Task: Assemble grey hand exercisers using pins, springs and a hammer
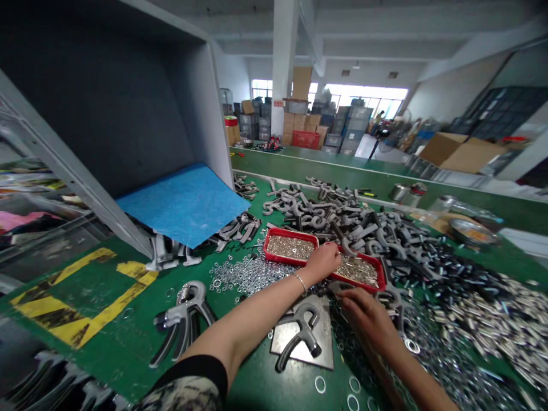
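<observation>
My left hand reaches over the inner edge of the right red tray, its fingers curled down among small metal pins. What its fingertips pinch is hidden. Close by, my right hand is closed, thumb against fingers, on a dark grey handle part that is mostly covered. Below my left wrist, a hand-grip frame with a curved black-padded handle lies on a metal plate. To the left is an assembled hand gripper with a coil spring.
The left red tray holds small metal parts. Loose nuts lie before it. Grey handle pieces are heaped behind, with metal sleeves at right. A tilted grey bin with blue sheet stands left. Washers lie near the front.
</observation>
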A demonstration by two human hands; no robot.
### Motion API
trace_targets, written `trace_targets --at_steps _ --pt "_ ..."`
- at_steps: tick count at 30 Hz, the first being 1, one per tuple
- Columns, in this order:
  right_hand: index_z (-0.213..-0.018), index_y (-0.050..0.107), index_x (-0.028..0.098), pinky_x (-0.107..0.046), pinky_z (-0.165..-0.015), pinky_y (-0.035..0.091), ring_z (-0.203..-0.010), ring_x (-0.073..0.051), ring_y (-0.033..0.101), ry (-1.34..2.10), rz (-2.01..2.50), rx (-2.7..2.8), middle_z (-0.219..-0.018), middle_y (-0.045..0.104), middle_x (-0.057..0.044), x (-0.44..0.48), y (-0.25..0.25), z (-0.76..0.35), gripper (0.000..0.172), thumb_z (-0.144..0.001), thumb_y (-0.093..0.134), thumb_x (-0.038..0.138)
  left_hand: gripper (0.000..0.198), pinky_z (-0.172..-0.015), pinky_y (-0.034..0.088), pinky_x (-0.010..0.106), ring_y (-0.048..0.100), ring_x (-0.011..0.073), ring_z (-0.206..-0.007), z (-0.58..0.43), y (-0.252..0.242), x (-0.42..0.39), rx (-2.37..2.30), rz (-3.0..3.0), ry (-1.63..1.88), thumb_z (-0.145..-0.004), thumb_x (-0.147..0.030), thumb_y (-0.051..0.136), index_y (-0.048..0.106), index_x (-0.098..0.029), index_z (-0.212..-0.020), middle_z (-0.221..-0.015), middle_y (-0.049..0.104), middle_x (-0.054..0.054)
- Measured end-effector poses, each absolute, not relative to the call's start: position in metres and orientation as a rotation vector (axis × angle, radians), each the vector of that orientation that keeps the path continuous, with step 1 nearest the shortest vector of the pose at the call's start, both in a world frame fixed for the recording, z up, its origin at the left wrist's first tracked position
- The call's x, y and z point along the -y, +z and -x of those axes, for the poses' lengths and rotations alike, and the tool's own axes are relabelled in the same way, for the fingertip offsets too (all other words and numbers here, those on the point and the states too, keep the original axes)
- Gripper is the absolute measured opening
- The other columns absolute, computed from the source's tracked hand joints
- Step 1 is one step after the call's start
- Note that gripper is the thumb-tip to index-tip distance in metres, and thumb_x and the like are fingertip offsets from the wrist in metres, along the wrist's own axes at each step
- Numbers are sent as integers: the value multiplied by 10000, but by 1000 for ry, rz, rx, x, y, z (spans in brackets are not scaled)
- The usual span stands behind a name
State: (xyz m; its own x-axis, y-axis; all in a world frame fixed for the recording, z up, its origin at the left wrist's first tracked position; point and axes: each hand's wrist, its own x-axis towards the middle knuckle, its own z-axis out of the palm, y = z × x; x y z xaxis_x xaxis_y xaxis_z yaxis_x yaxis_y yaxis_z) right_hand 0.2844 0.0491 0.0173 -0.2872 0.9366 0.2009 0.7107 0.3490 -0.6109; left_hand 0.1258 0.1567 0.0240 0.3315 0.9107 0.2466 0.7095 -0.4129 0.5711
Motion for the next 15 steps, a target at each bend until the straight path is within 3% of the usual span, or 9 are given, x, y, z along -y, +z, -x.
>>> trace_targets --at_steps 3,7,15 --pt "-960 635 208 -316 -721 536 -785 -198 672 894 1394 1987 -873 708 -31 -14 6 -265 215 -928 485 360 135 -734 494 274 659 169 -802 -114 25 -129 -1354 -2046 913 -903 -168 459 575 -140 -966 -881 692 68" --pt "-821 602 203 -300 -670 491 -722 -191 628 888 1410 2009 -762 656 -9 -14 -9 -249 223 -929 472 348 157 -630 490 224 643 123 -680 -73 16 -69 -1234 -1849 994 -943 -261 414 530 -166 -988 -833 653 6" --pt "-773 576 207 -301 -686 432 -740 -200 600 777 1461 2209 -757 644 -17 -30 -14 -244 224 -931 470 326 261 -773 485 298 646 182 -777 45 -4 17 -1368 -1243 1059 -833 -396 606 652 -176 -967 -802 662 5"
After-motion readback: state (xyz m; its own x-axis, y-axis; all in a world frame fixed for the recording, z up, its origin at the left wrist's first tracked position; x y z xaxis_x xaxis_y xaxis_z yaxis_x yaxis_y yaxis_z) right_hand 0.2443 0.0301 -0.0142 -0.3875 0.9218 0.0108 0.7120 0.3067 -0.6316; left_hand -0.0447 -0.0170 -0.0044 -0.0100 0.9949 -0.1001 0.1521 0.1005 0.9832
